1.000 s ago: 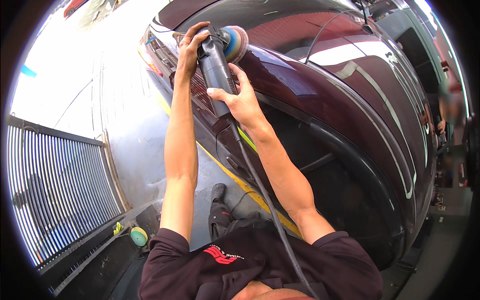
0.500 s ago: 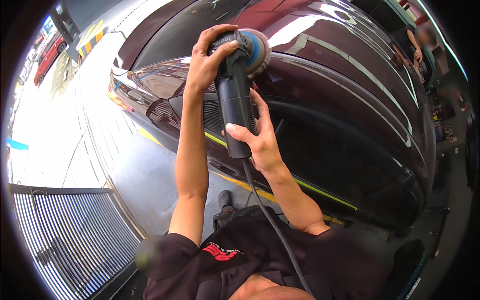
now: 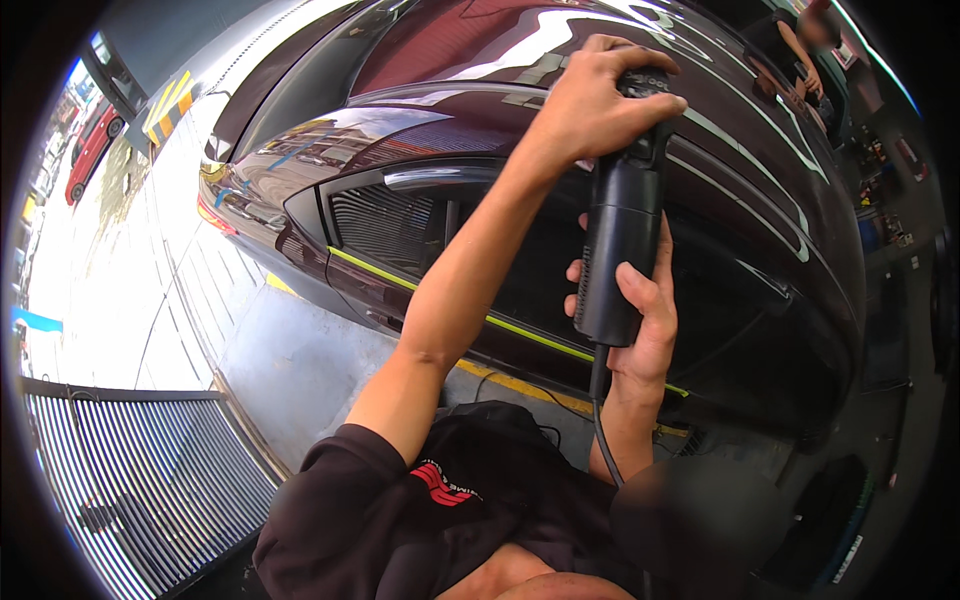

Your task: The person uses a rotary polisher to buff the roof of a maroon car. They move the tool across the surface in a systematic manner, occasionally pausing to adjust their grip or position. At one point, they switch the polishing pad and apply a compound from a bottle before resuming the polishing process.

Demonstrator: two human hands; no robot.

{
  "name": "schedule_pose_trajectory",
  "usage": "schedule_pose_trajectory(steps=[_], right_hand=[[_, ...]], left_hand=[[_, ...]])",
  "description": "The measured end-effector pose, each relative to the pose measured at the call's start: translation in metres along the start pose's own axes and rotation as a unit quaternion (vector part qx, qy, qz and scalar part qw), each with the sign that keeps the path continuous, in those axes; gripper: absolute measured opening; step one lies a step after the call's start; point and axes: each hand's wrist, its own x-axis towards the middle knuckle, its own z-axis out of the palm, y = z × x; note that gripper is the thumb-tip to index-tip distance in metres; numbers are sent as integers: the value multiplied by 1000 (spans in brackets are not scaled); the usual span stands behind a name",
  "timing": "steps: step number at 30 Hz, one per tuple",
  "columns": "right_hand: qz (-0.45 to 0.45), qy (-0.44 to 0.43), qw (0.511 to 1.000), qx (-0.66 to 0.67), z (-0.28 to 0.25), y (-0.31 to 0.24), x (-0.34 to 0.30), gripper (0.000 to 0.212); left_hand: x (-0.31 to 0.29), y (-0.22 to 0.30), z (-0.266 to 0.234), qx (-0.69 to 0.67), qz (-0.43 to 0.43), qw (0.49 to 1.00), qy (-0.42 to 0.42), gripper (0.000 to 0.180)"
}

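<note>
Head view hides the pad from me: one polisher point(image 3: 622, 250), left grip point(image 3: 600, 100) clasping its head, right grip point(image 3: 640, 310) wrapping its body, against one dark car point(image 3: 700, 170).

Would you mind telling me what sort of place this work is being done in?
Probably a car detailing or body shop bay: a glossy maroon car, a corded black polisher gripped by the left hand and right hand, and a floor drain grate.

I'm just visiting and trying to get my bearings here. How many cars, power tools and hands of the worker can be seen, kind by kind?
Cars: 2, the dark maroon car being worked on and a red car far off on the left.
Power tools: 1, a black polisher with a cord.
Worker's hands: 2, left hand on the polisher's head, right hand around its body.
Total: 5
</note>
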Motion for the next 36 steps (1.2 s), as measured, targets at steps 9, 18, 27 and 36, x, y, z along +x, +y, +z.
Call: schedule_pose_trajectory(steps=[9,18,27,36], right_hand=[[-49,87,995,13,-124,-76,-62,74],[25,8,999,29,-186,-174,-45,69],[135,-67,988,-37,-158,-192,63,67],[180,-153,969,-74,-80,-146,142,69]], left_hand=[[8,93,176,-73,-67,992,-78,52],[70,98,248,-29,-130,982,-133,60],[132,17,181,12,-186,976,-110,70],[138,-62,55,71,-191,977,-55,71]])
